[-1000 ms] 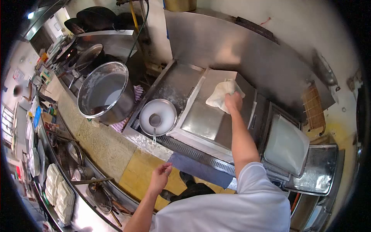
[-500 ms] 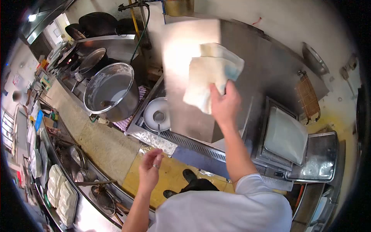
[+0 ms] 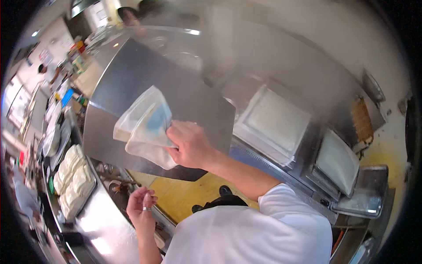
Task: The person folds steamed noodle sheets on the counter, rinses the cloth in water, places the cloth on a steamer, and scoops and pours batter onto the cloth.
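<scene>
My right hand (image 3: 191,143) is closed around a folded white cloth (image 3: 151,132) with a light-blue patch. The cloth lies against a large, flat stainless-steel cover (image 3: 105,132), which is raised and tilted over the floor to the left. Whatever part of the cover I grip is hidden beneath the cloth. My left hand (image 3: 142,204), with a ring on one finger, hangs below the cover's lower edge. Its fingers are loosely bent and nothing shows in them. Right of the cover, a square tray (image 3: 250,141) carries a smooth white sheet (image 3: 281,121), with steam around it.
A second white-topped tray (image 3: 338,163) and a bare metal tray (image 3: 362,193) stand farther right. On the left counter (image 3: 105,233) sits a tray of folded white slabs (image 3: 74,182). A person (image 3: 48,72) stands in the left background. Steam blurs the stove area.
The steel cover has swung left and tilted with the cloth and my right hand. The white-sheeted tray and steam now show. My left hand has moved left and down.
</scene>
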